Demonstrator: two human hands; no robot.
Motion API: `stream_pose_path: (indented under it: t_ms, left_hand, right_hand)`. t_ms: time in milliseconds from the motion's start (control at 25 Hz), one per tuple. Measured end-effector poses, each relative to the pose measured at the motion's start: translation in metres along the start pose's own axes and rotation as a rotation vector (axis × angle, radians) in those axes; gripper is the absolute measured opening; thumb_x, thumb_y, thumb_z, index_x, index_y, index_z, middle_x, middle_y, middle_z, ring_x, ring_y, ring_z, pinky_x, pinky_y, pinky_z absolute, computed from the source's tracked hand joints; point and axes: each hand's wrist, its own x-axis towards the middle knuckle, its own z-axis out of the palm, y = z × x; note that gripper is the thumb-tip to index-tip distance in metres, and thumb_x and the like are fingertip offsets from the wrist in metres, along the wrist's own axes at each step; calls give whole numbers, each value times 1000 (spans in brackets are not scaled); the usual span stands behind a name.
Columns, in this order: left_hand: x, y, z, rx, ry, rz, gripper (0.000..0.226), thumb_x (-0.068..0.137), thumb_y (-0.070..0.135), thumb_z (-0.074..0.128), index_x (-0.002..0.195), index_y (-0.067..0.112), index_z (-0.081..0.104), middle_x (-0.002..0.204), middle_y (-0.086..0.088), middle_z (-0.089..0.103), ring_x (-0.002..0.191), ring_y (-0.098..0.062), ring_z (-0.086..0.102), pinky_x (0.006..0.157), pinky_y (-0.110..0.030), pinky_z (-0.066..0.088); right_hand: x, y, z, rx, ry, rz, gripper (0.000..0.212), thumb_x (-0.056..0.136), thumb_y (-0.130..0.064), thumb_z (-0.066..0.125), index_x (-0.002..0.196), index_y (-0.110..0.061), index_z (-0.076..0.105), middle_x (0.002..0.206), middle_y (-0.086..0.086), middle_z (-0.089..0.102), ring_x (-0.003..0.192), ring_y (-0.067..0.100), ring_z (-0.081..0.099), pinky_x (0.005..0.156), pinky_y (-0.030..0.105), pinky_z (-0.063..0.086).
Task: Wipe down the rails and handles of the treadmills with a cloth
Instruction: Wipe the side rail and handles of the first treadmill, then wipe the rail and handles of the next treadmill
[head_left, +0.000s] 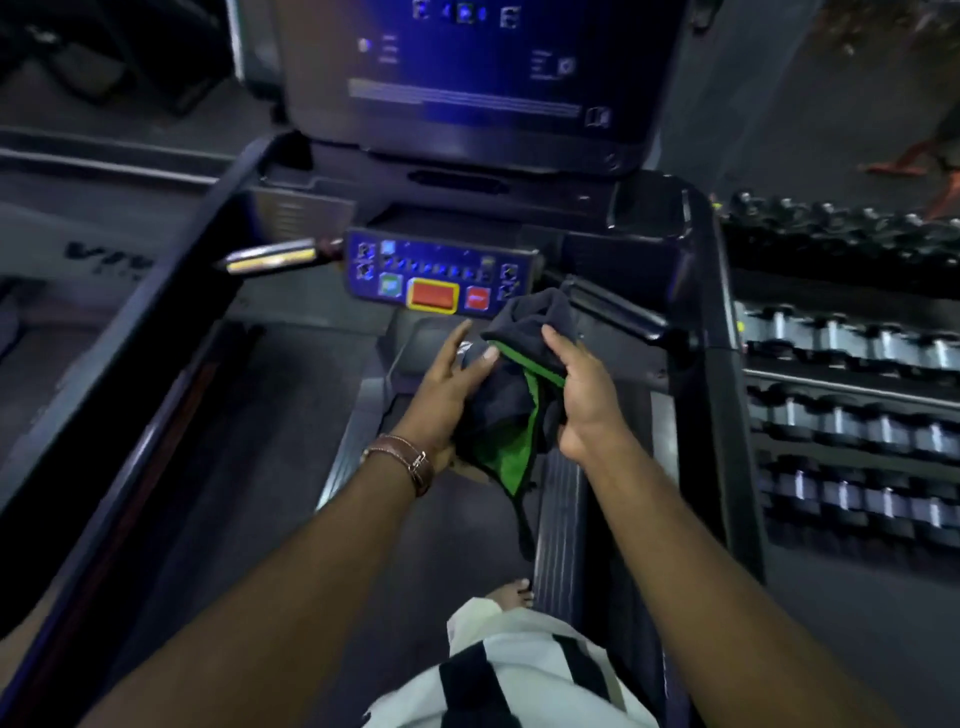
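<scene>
Forearms reach forward, left hand (448, 397) and right hand (584, 400) gripping bunched cloth (519, 387).

Both arms reach forward, with the hands close together. The left hand (451, 396) and right hand (583, 397) each grip the cloth (511, 415).

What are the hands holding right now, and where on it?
Both hold the dark, green-lined cloth: the left hand pinches its left side under the thumb, the right hand grips its bunched right edge.
</scene>
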Motion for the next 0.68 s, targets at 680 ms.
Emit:
stream_pose_path:
  t_ms: [680]
  left_hand:
    - [-141, 47, -184, 326, 822, 310, 56, 77, 45, 73, 128, 24, 62, 130, 2, 62, 123, -9, 56, 107, -29, 43]
  right_hand:
    - [-9, 135, 205, -601, -386, 238, 43, 91, -46, 62, 95, -5, 71, 100, 20, 74, 87, 30, 73, 71, 40, 60]
